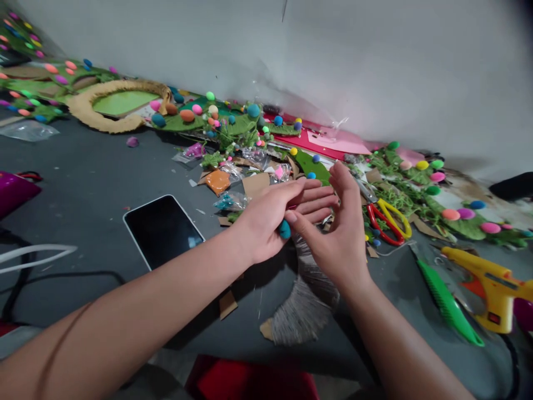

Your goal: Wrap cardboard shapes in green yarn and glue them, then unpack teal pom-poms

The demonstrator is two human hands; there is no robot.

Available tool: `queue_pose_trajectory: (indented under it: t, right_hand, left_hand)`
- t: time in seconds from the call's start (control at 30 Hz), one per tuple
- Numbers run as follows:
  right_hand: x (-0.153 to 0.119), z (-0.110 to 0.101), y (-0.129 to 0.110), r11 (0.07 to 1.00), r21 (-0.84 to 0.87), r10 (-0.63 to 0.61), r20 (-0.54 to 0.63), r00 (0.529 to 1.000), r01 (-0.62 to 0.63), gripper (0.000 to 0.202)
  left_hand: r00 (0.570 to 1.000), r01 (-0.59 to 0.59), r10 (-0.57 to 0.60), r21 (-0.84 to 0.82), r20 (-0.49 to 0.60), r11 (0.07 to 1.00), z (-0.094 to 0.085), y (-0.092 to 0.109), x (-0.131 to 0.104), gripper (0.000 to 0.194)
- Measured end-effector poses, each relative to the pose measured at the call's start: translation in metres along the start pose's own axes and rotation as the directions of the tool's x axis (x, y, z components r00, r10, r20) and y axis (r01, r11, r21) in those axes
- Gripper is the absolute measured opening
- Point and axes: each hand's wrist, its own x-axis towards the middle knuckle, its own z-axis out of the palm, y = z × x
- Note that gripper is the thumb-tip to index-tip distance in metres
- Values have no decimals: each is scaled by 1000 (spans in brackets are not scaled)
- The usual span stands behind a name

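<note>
My left hand (275,214) is turned palm up, with its fingers stretched towards my right hand (339,233). A small teal ball (284,229), perhaps a pompom, sits against the edge of my left palm, and my right thumb tip touches it. The fingers of my right hand are apart from its thumb and stand beyond my left fingertips. Under both hands lies a curved form wrapped in grey yarn (308,300), its tan cardboard end (266,329) bare. My right hand and wrist hide part of that form.
Left of my hands lies a phone (164,230). Scissors (387,219), a green-handled tool (447,300) and a yellow glue gun (493,278) lie to the right. Behind are leaf pieces with colourful balls (237,125), cardboard scraps (256,183) and a tan ring form (83,108).
</note>
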Motion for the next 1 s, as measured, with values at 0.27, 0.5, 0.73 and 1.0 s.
queue_pose_trajectory:
  t: [0.27, 0.5, 0.73, 1.0]
  right_hand:
    - [0, 2, 4, 998, -62, 12, 86, 996, -7, 104]
    - [1, 1, 8, 995, 9, 101, 137, 985, -103, 114]
    - [2, 3, 7, 995, -94, 38, 131, 991, -25, 112]
    - [3, 5, 15, 978, -204, -35, 49, 998, 44, 123]
  left_hand:
    - [981, -54, 59, -34, 184, 998, -9, 6, -6, 57]
    - [965, -98, 92, 14, 245, 995, -14, 10, -12, 62]
    - [967, -98, 88, 29, 241, 995, -15, 11, -11, 65]
    - [986, -37, 23, 81, 164, 996, -14, 5, -13, 57]
